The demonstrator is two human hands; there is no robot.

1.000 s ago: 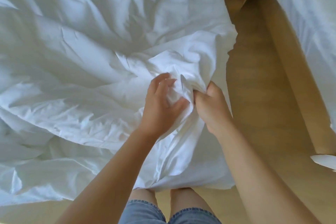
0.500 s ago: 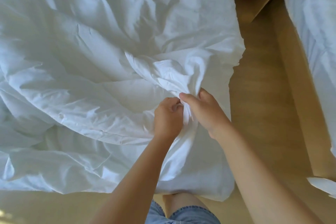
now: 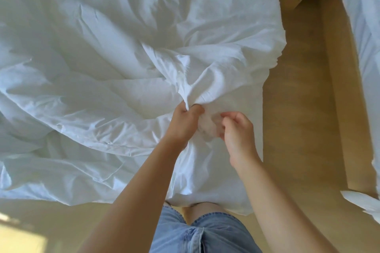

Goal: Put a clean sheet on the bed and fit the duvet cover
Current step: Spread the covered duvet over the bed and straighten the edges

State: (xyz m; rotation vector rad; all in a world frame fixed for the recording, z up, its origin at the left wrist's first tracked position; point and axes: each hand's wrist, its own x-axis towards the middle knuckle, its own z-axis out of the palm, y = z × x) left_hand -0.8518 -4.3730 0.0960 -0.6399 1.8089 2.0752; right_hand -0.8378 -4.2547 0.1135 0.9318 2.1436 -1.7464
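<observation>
A crumpled white duvet cover point(image 3: 123, 57) lies spread over the bed and fills most of the head view. Its near right corner hangs down in front of my legs. My left hand point(image 3: 183, 123) grips a bunched fold of this white fabric near the corner, fingers curled round it. My right hand point(image 3: 238, 135) hovers just right of that fold with loosely curled, blurred fingers, and I see no cloth held in it. A soft pale patch of fabric shows between the two hands.
A strip of wooden floor point(image 3: 294, 109) runs along the bed's right side. Beyond it stands a second bed with white linen point(image 3: 362, 26) on a light wooden frame point(image 3: 345, 98). My denim shorts point(image 3: 197, 232) show at the bottom.
Both hands slid down the bunched fabric toward me. My right hand, which gripped the fold half a second ago, has let go and moved slightly right; my left hand keeps its grip.
</observation>
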